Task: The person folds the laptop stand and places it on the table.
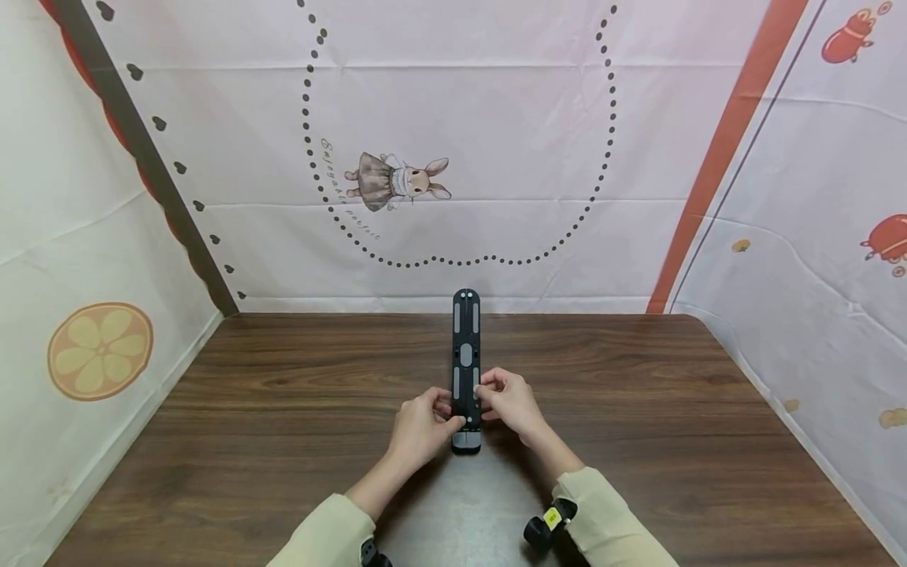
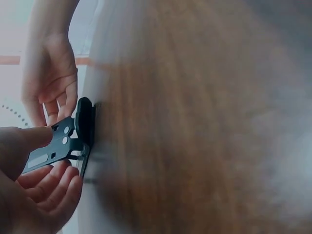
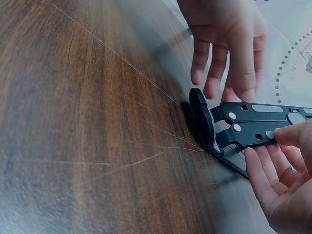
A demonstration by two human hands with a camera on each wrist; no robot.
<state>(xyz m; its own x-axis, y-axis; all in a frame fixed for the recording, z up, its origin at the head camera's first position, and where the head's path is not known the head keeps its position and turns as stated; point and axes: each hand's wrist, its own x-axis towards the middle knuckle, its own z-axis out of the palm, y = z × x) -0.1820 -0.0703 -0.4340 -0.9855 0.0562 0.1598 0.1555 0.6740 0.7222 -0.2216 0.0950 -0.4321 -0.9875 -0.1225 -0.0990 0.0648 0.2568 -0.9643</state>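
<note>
A black folding laptop stand [image 1: 466, 327] with grey pads, its two long arms folded side by side, points away from me in the middle of the table. My left hand [image 1: 421, 429] pinches its near left side, thumb on top and fingers at the underside. On the right edge, a little farther up, my right hand [image 1: 512, 403] grips it between thumb and fingers. The right wrist view shows the stand's lip [image 3: 202, 117] upright at the near end, and the arms tilted up from the tabletop, with a thin lower bar beneath.
The brown wood-grain table [image 1: 319, 362] extends to both sides. White printed cloth [image 1: 460, 118] hangs behind it and along the left and right edges. A black wrist camera [image 1: 542, 531] sits on my right sleeve, low over the table.
</note>
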